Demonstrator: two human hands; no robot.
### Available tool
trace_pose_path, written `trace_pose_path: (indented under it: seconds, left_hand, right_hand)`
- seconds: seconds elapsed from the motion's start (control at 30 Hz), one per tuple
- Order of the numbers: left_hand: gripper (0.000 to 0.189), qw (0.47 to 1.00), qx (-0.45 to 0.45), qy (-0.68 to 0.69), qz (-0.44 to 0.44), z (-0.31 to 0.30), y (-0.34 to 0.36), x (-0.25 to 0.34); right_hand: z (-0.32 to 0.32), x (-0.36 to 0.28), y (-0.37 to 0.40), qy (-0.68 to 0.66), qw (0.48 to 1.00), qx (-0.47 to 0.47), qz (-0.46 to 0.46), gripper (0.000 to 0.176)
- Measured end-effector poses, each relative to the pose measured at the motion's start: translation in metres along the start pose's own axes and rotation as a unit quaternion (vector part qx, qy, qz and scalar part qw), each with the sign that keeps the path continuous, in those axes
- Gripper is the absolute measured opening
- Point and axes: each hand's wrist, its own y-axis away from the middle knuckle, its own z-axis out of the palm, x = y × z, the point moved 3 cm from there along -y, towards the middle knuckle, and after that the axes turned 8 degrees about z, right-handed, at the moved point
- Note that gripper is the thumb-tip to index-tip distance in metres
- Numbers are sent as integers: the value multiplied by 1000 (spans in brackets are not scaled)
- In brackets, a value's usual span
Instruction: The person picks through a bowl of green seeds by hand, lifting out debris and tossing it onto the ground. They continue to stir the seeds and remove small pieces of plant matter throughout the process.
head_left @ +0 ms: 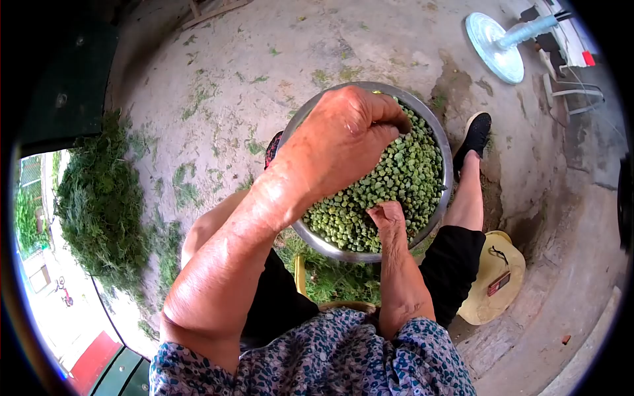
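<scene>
A wide metal bowl (343, 255) between my knees is filled with small green knobbly seed cones (356, 214). My left hand (350, 132) is over the far part of the bowl, with thumb and fingers bent together near its far right side. Anything held there is hidden by the fingers. Lower down, my right hand (388, 214) is closed just above the cones in the near part of the bowl. Its fingertips are pinched, and I cannot make out what is between them.
Cut green foliage (99, 204) is heaped at left, with scraps over the concrete floor (264, 39). More sprigs (337, 280) lie below the bowl. A yellowish stool (505, 284) at right bears a red phone-like object (498, 284). A round pale stand base (485, 49) is at the far right.
</scene>
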Motion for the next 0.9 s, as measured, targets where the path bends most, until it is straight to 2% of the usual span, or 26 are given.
trace_pose_path:
  seconds: [0.17,0.27,0.33,0.37,0.47,0.5,0.57,0.67,0.77,0.9]
  left_hand:
    - [20,1000,18,-12,20,1,1,3]
    - [21,999,18,-32,25,-1,-1,3]
    - [21,999,23,-26,13,-2,0,4]
    - [22,999,27,-23,8,-3,0,4]
    - [24,999,32,-36,10,-9,1,4]
    - [24,999,37,-33,13,-11,1,3]
    - [24,998,47,-26,21,-13,2,1]
    - [23,998,53,-33,18,-16,2,1]
    - [23,996,58,-51,34,-20,4,-1]
    - [22,996,65,-49,47,-24,6,-7]
  right_hand:
    - [2,0,10,-77,979,-163,-90,57]
    - [20,-10,43,-69,983,-136,-105,60]
    - [35,-15,64,-36,985,-86,-145,63]
    - [32,-18,55,-34,977,-158,-138,67]
    - [50,-27,71,39,980,-119,-156,73]
    - [56,-29,71,57,970,-158,-176,71]
    - [57,-29,74,101,973,-93,-184,71]
    - [81,-29,101,225,938,-118,-237,72]
    - [92,-27,112,265,923,-138,-243,75]
    - [107,-24,127,372,879,-101,-280,73]
